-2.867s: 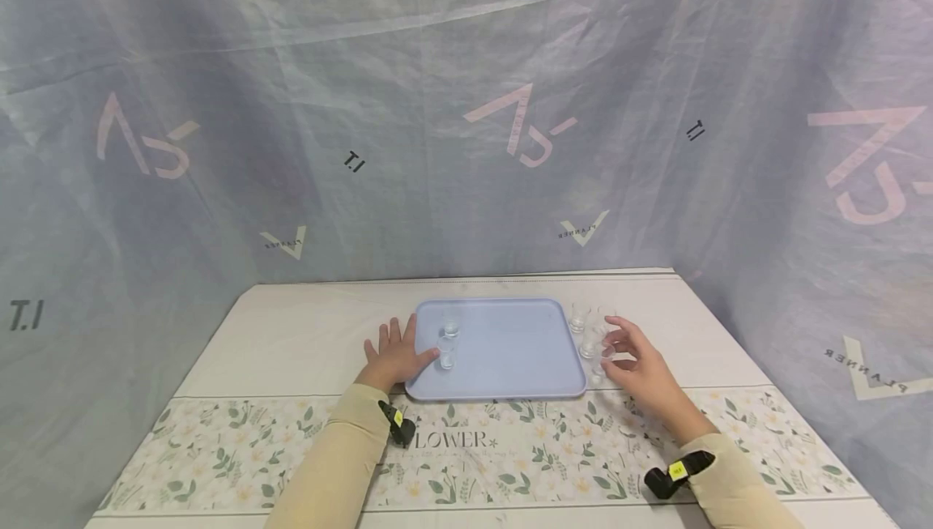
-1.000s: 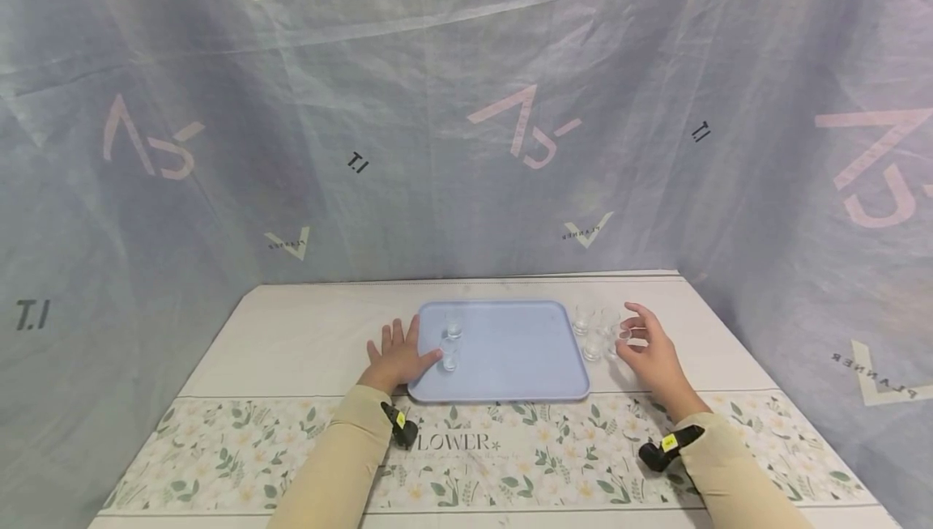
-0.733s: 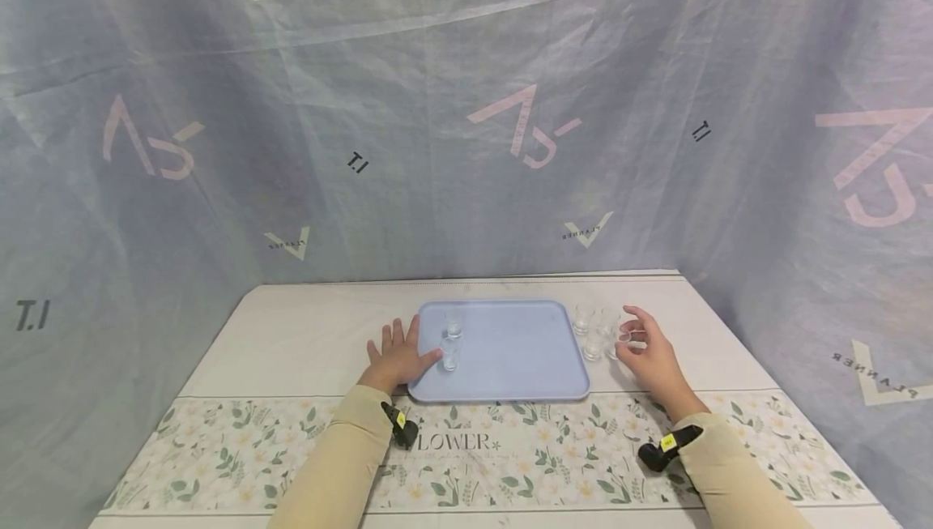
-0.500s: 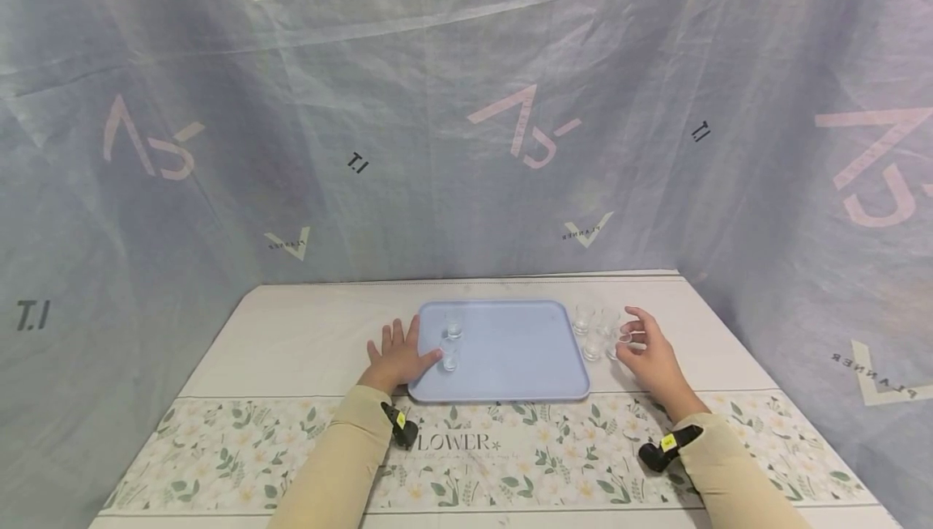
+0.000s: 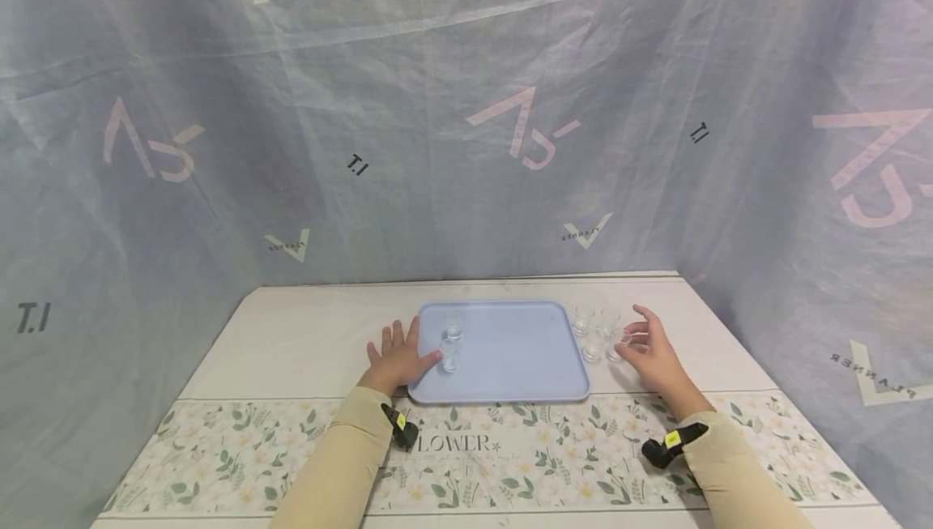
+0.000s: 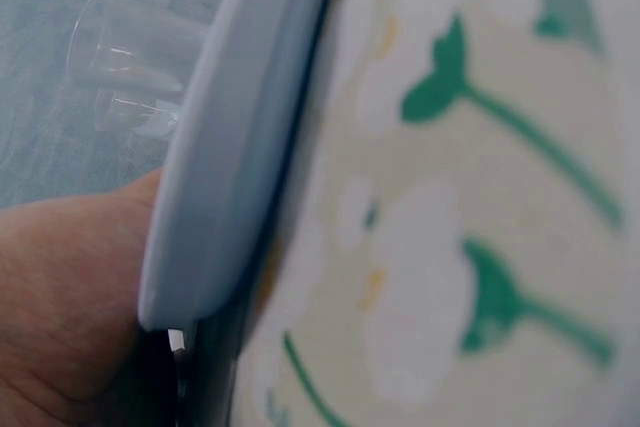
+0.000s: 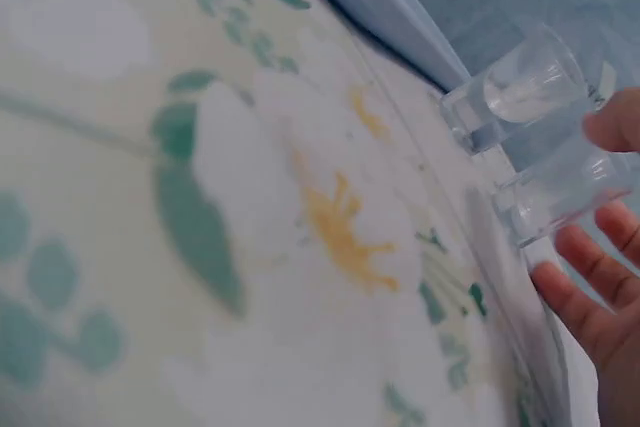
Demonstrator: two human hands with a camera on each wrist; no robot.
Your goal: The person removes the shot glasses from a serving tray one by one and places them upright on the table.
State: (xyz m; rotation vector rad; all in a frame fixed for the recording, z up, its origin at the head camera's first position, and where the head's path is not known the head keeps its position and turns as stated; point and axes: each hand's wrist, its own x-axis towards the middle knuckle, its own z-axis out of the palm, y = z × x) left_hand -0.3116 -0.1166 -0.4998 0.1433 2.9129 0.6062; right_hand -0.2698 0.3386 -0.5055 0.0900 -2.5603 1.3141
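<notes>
Glass (image 5: 619, 348) check: it's just right of the tray (image 5: 510, 359), pinched near the rim between the thumb and fingers of the right hand (image 5: 651, 357). The topmost finger sticks out past it; can't tell if that finger touches anything.

3 more glasses (image 5: 583, 322) stand upright in a bunch between that glass and the tray's right edge. Another 2 are on the tray near its left end, 1 behind the other.

Left hand (image 5: 394, 360) is at the tray's left edge, fingers spread wide, thumb over the rim and close to the front glass. Can't tell whether they touch. The left wrist cam only gets part of that hand, fingers hidden by the tray.

Cloth (image 5: 313, 330) underneath is white with a flowery band along the near side. Grey-blue sheet (image 5: 408, 213) behind, printed with letters. Both sleeves (image 5: 331, 460) are tan.
</notes>
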